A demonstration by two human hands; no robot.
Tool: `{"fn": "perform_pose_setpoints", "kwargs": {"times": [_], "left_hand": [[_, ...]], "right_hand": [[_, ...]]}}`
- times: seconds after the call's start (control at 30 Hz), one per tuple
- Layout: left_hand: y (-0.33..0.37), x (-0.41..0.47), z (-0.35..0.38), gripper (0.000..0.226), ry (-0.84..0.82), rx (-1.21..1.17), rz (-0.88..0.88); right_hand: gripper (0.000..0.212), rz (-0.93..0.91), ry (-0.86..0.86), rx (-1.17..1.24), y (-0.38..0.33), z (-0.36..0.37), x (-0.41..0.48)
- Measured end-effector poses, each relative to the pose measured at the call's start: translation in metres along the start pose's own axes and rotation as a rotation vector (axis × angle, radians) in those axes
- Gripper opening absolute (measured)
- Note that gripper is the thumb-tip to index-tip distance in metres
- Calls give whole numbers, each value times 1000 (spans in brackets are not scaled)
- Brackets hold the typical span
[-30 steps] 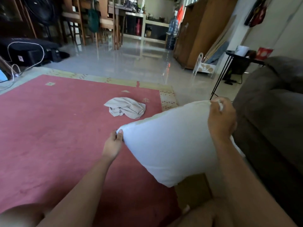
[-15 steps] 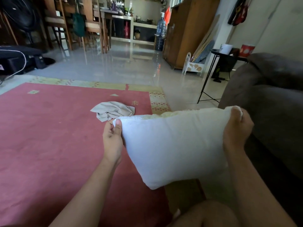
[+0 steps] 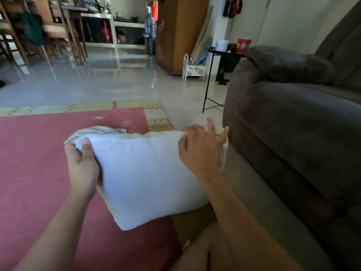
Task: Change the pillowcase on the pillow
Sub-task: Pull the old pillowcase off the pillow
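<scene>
Now the left hand (image 3: 82,165) grips the pillow (image 3: 144,173) at 9 o'clock; the right hand (image 3: 201,149), fingers spread, rests on it at 3 o'clock.

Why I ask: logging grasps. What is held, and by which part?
The white pillow: the left hand grips its upper left corner; the right hand, fingers spread, rests on its upper right edge.

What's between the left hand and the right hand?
Head view: only the white pillow. The left hand grips its left corner; the right hand lies with fingers spread on its right end.
</scene>
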State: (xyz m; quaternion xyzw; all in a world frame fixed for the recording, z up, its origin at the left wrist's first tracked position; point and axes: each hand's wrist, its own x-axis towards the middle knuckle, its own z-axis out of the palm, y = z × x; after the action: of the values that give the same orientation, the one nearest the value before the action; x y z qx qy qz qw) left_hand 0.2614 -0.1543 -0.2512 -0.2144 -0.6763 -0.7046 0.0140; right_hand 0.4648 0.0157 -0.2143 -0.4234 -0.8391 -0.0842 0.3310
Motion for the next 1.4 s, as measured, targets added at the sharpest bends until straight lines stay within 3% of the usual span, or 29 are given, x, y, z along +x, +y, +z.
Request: {"fn": "perform_pose_setpoints", "kwargs": {"times": [0.13,0.27,0.47,0.57,0.6,0.67,0.73,0.8,0.87,0.97,1.07,1.13,1.27,1.4], "left_hand": [[-4,0,0,16,15,78,27],[-12,6,-3,19,47,171,72],[-9,2,3,19,2,75,-10],[-7,-5,5,18,-62,-28,-105],[-10,-5,5,25,-94,-56,-127],[-19,-5,1,62,-140,-77,-155],[-23,-11,-5,87,-163,-61,-178],[-25,-24,-8,73,-202,-61,-161],[-26,-39,-6,70,-253,-52,-189],[-37,-53,-11,72,-280,-93,-201],[-64,-66,-22,67,-355,-56,-181],[-91,-80,-29,68,-417,-21,-258],[-134,-104,-35,44,-509,59,-407],[-178,-128,-38,58,-613,183,-517]], "right_hand": [[42,-73,-2,42,-9,9,-9],[38,89,93,118,38,13,-5],[34,447,-81,766,83,14,-7],[30,547,-88,926,81,12,-6],[32,585,-86,956,78,14,-4],[39,630,-64,885,69,17,-2],[45,509,24,516,54,20,-3],[42,251,78,198,29,17,-6],[40,-15,19,77,-3,13,-8],[53,-254,-121,93,-55,14,-12],[61,-415,-158,108,-96,19,-10],[67,-488,-167,100,-116,23,-5],[69,-524,-148,76,-131,35,-4],[65,-480,-80,75,-126,41,-4]]}}
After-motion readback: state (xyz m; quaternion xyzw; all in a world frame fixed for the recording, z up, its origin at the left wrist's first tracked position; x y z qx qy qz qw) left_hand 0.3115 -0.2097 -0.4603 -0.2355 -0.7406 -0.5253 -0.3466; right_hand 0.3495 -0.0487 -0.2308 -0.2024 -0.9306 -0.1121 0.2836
